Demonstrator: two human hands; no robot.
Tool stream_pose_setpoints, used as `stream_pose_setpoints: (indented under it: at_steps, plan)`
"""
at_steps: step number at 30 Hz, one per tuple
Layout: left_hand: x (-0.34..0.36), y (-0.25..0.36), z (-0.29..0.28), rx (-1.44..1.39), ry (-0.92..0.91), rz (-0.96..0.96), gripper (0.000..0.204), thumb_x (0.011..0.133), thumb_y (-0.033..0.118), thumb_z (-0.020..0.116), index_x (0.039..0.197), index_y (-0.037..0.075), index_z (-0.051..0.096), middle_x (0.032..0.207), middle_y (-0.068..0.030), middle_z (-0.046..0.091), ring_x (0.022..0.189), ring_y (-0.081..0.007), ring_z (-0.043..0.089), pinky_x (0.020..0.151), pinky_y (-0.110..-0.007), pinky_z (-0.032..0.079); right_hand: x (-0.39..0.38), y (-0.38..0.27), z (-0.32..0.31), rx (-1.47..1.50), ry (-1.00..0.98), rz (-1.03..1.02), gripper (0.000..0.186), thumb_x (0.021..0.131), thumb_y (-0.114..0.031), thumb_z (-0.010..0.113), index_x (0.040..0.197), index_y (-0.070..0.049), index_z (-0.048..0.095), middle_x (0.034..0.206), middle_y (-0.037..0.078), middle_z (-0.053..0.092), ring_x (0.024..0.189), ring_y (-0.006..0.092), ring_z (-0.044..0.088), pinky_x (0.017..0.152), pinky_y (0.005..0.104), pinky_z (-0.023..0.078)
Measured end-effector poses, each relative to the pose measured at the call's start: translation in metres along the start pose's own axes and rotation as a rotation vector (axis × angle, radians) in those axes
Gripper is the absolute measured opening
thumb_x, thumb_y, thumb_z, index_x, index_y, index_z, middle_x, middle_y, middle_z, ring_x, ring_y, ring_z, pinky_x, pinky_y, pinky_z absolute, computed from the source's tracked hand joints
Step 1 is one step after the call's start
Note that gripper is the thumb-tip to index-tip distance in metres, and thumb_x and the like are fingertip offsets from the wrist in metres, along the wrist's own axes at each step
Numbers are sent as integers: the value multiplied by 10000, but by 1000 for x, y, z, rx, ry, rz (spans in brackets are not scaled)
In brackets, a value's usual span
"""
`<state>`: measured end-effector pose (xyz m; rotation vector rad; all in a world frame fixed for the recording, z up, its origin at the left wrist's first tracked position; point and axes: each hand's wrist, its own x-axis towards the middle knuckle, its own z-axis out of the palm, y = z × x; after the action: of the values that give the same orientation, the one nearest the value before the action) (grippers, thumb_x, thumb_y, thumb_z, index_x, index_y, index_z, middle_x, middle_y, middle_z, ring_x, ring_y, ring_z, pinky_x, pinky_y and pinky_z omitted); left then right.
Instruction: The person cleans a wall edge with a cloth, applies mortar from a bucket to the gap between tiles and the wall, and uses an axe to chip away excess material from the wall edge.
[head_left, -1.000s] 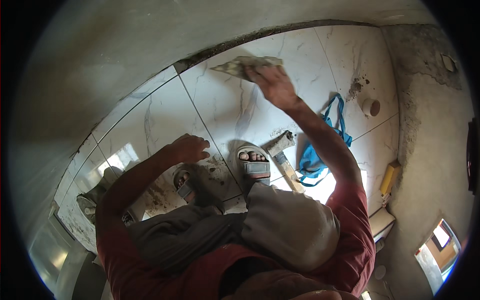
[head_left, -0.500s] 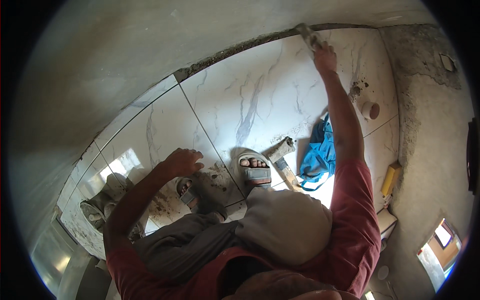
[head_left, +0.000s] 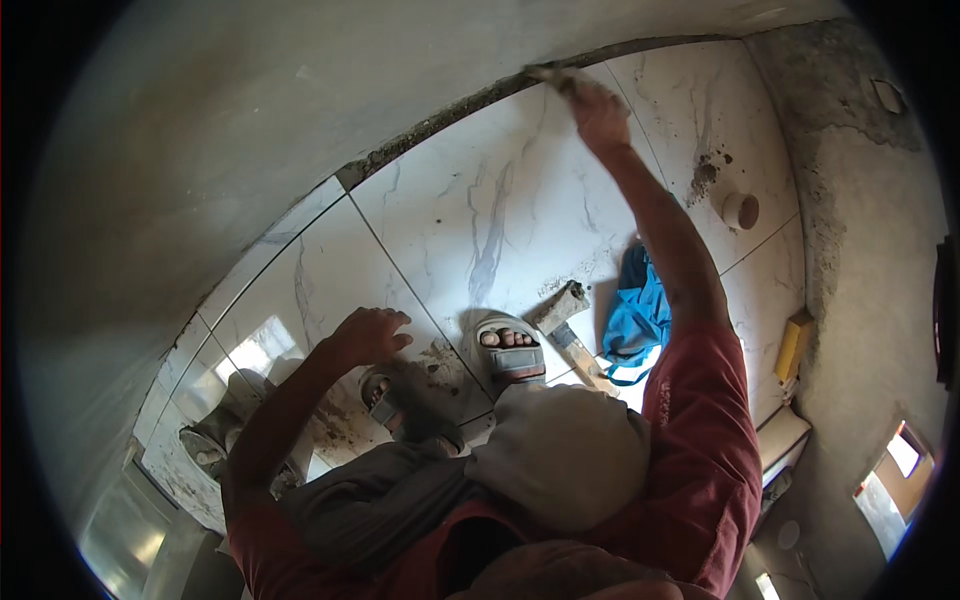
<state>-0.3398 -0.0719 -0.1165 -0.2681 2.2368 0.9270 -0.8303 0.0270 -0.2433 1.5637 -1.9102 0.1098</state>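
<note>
My right hand (head_left: pixel 603 118) reaches far forward, closed around a small mortar-caked tool (head_left: pixel 556 80). Motion blurs the tool, so its exact kind does not show. Its tip lies at the rough, dark gap (head_left: pixel 440 122) between the grey wall (head_left: pixel 300 110) and the white marble-patterned floor tiles (head_left: pixel 440 215). Nothing is in my left hand (head_left: pixel 372 336), which hovers above the tiles near my left sandal, fingers loosely apart.
Beside my right sandal (head_left: pixel 512 350) lies a dirty hammer (head_left: pixel 572 335) with a wooden handle. A blue cloth bag (head_left: pixel 637 315) is under my right arm. Toward the right wall are a short pale pipe ring (head_left: pixel 740 211), mortar crumbs (head_left: pixel 705 172) and a yellow block (head_left: pixel 794 346).
My right hand has swept left along the wall gap with the tool. My left hand stays nearly in place, and the whole view has shifted slightly.
</note>
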Motion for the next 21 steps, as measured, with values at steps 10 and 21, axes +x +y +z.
stream_pose_setpoints:
  at_steps: [10,21]
  plan:
    - [-22,-7,22,-51,-42,-87,409,821,351,540,1089,46,586,1059,-141,618,973,-301,588,865,-411,447,74,-60,-73,249,-759,43,240,768,-78,518,964,-136,642,1137,85,515,1033,301,522,798,453,500]
    - [-11,-5,20,-40,-69,-101,413,828,361,526,1096,52,582,1095,-140,604,1014,-296,571,888,-414,433,95,-62,-74,223,-849,113,274,803,-119,503,1054,-147,607,1191,74,492,1076,296,502,876,442,456]
